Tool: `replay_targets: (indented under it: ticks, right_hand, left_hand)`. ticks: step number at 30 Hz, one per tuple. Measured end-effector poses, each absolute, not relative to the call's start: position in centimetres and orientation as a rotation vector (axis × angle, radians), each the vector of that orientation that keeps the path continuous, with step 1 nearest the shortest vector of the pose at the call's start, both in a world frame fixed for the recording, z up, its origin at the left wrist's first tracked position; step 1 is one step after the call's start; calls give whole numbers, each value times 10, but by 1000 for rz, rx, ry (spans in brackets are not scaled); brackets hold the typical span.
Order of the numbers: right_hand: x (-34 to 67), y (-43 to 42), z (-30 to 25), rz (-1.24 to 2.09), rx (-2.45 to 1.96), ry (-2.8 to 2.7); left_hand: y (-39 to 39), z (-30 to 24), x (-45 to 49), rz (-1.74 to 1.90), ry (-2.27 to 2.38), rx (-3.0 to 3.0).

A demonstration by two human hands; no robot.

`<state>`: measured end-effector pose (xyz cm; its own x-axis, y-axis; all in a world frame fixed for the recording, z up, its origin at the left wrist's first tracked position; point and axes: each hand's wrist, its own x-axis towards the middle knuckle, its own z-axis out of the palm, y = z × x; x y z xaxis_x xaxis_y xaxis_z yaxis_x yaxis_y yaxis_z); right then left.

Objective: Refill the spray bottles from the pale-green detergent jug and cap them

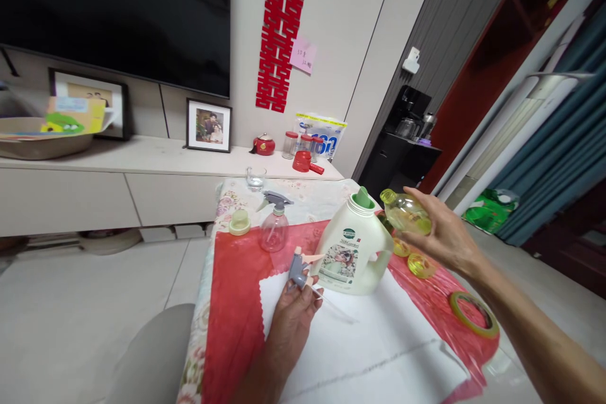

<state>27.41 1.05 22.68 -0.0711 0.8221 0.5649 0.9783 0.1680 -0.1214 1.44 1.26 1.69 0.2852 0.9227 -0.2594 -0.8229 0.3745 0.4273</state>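
My left hand [294, 312] is closed around a grey and peach trigger spray head [298, 270], whose thin clear tube trails to the right over a white sheet. Raised on the right, my right hand [442, 227] grips a see-through yellow bottle [408, 213], tilted with its neck to the left. Between the hands stands a large pale green detergent jug [353, 246] with a green spout and no cap on it. The pale green cap [239, 222] lies at the table's left. Beside it stands a clear pink spray bottle [273, 232] with a grey trigger head.
Red plastic film [231, 309] and a white sheet [364, 341] cover the table. A tape roll [473, 314] and several yellow clear pieces, one a yellow ring [421, 265], lie at right. A glass cup [256, 178] stands at the far edge. A grey stool [156, 353] is at left.
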Motion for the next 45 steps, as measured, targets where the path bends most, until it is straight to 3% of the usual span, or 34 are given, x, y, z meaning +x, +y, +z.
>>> replay_targets:
  ticks: [28, 45]
  right_hand:
    - [249, 27, 270, -861, -1870, -2347]
    - [226, 26, 290, -890, -2126, -2395]
  left_hand:
    - [14, 11, 14, 1130, 561, 187]
    - [15, 9, 16, 1119, 567, 190]
